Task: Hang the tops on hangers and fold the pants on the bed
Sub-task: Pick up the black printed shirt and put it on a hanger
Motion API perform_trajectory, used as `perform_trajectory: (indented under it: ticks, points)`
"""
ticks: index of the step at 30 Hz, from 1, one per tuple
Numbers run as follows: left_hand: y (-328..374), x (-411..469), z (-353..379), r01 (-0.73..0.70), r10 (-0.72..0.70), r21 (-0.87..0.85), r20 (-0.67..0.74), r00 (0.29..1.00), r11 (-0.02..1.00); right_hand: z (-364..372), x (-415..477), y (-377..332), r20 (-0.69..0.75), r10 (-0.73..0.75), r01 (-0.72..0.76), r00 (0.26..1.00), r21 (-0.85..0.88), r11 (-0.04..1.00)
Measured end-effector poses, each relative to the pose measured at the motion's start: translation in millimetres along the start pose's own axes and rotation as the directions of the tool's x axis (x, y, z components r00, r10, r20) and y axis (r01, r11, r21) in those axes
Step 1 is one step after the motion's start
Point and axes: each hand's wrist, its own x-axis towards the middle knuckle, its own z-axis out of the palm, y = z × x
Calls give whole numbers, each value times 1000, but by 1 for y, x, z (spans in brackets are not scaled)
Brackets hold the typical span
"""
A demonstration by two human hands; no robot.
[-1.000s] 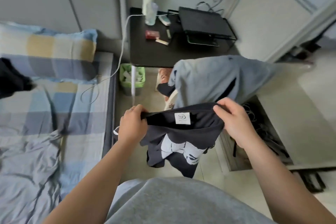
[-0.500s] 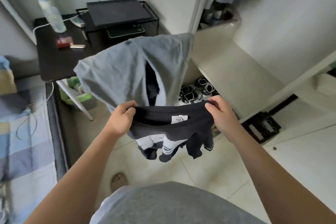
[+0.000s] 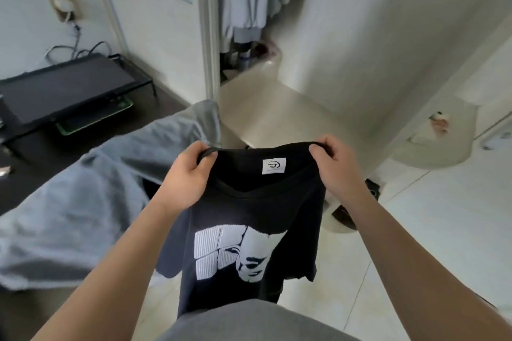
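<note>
Black T-shirt [image 3: 249, 216] hangs in mid-air before the person, over pale floor tiles [image 3: 432, 230], print facing the camera. Grey garment [image 3: 83, 202] lies draped to its left. Left hand [image 3: 188, 174] grips the left end of the collar [image 3: 257, 148], fingers curled. White label [image 3: 274, 166] sits between. Right hand [image 3: 335, 171] pinches the collar's right end.

Both arms are reaching forward; left hand [image 3: 186, 178] and right hand [image 3: 335, 168] are gripping, fingers curled, held level.

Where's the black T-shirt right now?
Head view, centre: the black T-shirt hangs by its collar, gripped by the left hand and the right hand, just right of the grey garment and above the tiled floor.
</note>
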Motion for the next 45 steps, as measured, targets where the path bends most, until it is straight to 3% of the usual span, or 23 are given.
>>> perform_trajectory:
  ticks: [8,15,20,28,31,36,41,45]
  points:
    - [52,151,-8,-215,201,91,141,969,972,-23,82,-60,-274,-94,89,957,-30,996]
    - [165,251,-21,-394,388,78,84,918,916,-68,163,-147,-398,-217,183,892,-122,976]
    - [263,319,-31,-545,543,35,51,838,838,-121,225,-220,-470,-336,246,816,-244,938]
    - [430,407,-41,-736,741,85,-49,670,671,-228,309,-343,-494,-501,210,711,-530,822]
    - [496,424,-38,-771,795,199,-102,598,605,-269,327,-389,-480,-569,94,668,-703,705]
    - [588,438,-20,-775,824,281,-150,547,566,-326,332,-440,-535,-595,-341,600,-843,415]
    - [639,443,10,-792,867,367,-107,486,489,-373,336,-450,-587,-641,-709,494,-699,93]
    - [652,449,34,-799,883,408,-45,467,443,-401,342,-440,-668,-605,-814,433,-578,56]
